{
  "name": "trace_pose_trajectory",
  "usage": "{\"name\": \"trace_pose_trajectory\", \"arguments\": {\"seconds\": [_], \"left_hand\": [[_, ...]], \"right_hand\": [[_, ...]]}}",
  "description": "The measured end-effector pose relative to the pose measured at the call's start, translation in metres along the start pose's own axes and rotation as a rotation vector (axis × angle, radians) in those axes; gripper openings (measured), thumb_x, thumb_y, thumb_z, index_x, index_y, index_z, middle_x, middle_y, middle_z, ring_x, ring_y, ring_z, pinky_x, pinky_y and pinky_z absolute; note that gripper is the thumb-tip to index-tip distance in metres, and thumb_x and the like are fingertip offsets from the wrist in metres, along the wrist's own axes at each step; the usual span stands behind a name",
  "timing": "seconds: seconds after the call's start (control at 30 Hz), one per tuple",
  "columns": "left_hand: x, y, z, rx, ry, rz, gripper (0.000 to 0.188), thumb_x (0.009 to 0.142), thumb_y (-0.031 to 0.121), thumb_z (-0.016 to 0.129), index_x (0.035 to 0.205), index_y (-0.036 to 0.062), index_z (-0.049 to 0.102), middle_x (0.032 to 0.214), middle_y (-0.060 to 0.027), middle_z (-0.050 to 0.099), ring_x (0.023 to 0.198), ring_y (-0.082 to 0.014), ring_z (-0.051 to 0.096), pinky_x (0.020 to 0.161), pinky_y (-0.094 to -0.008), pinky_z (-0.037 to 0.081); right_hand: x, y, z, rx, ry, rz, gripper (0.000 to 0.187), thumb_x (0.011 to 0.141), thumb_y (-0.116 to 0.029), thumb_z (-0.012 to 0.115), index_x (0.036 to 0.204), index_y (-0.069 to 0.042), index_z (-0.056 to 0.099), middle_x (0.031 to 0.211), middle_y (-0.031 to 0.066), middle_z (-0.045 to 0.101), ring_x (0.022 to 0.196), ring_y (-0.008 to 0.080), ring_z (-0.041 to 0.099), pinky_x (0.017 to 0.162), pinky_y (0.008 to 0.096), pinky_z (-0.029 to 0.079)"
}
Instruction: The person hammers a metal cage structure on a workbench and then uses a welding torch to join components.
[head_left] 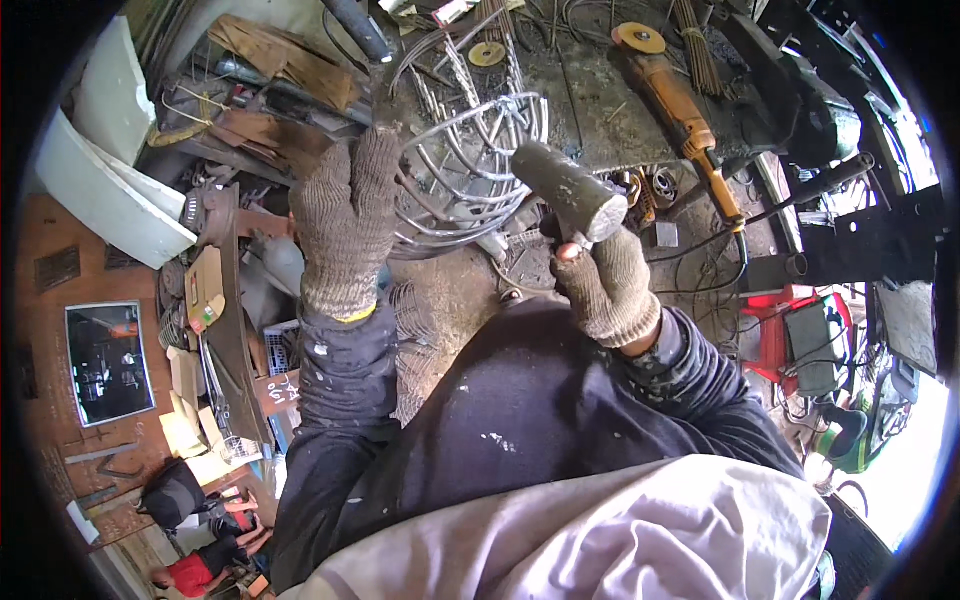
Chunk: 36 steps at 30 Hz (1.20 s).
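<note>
My right hand (612, 285), in a knitted glove with a bare thumb tip showing, is closed around the handle of a hammer (572, 190) with a thick, cylindrical grey metal head. The handle is mostly hidden by the hand and the head. My left hand (345, 225), also gloved, is held up with its fingers stretched out, against or just beside the left side of a rounded cage of bent metal rods (470, 170). Whether it touches the rods cannot be made out. The hammer head overlaps the cage's right edge in view.
An orange angle grinder (680, 110) with a cord lies right of the cage, near a grinding disc (487, 54). Rusty rods (697, 45) are bundled behind. A red plastic chair (770, 335) stands at right, shelves (235, 300) at left. Another person (205, 565) is at lower left.
</note>
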<state>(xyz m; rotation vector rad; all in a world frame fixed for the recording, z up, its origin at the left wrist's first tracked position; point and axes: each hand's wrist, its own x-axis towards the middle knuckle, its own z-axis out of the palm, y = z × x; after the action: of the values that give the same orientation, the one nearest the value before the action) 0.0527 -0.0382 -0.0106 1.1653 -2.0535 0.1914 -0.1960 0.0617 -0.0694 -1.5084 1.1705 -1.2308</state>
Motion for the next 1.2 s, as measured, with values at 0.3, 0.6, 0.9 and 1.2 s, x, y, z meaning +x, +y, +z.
{"name": "trace_pose_trajectory", "arguments": {"seconds": [0.3, 0.6, 0.9, 1.2], "left_hand": [[0.000, 0.003, 0.008, 0.036, 0.017, 0.050, 0.021, 0.091, 0.022, 0.065, 0.090, 0.0011, 0.067, 0.074, -0.0156, 0.064, 0.065, -0.0328, 0.063, 0.058, -0.0403, 0.047], [0.003, 0.023, 0.005, 0.120, -0.044, 0.073, 0.029, 0.093, 0.028, 0.064, 0.080, 0.0023, 0.063, 0.067, -0.0181, 0.060, 0.060, -0.0383, 0.060, 0.054, -0.0427, 0.045], [0.001, 0.023, 0.005, 0.235, -0.039, 0.058, 0.028, 0.095, 0.029, 0.062, 0.080, 0.0049, 0.062, 0.065, -0.0168, 0.057, 0.058, -0.0371, 0.059, 0.051, -0.0433, 0.044], [0.001, 0.018, -0.001, 0.323, -0.011, 0.063, 0.029, 0.092, 0.032, 0.064, 0.078, 0.0070, 0.063, 0.061, -0.0157, 0.058, 0.053, -0.0352, 0.059, 0.049, -0.0435, 0.046]], "right_hand": [[0.004, 0.011, 0.000, -0.110, -0.016, -0.114, 0.040, 0.094, -0.031, 0.061, 0.118, 0.001, 0.057, 0.097, 0.0206, 0.066, 0.090, 0.0392, 0.066, 0.077, 0.0400, 0.051], [0.015, -0.002, 0.010, -0.404, -0.063, 0.050, 0.043, 0.092, -0.037, 0.061, 0.115, -0.001, 0.055, 0.094, 0.0245, 0.065, 0.090, 0.0431, 0.064, 0.075, 0.0469, 0.050], [0.012, 0.003, 0.015, -0.340, 0.092, -0.192, 0.032, 0.094, -0.029, 0.060, 0.106, 0.001, 0.056, 0.072, 0.0137, 0.060, 0.063, 0.0298, 0.058, 0.058, 0.0379, 0.046], [0.010, 0.002, 0.016, -0.225, 0.012, -0.032, 0.043, 0.092, -0.032, 0.062, 0.120, -0.001, 0.054, 0.093, 0.0260, 0.065, 0.088, 0.0457, 0.064, 0.073, 0.0461, 0.051]]}}
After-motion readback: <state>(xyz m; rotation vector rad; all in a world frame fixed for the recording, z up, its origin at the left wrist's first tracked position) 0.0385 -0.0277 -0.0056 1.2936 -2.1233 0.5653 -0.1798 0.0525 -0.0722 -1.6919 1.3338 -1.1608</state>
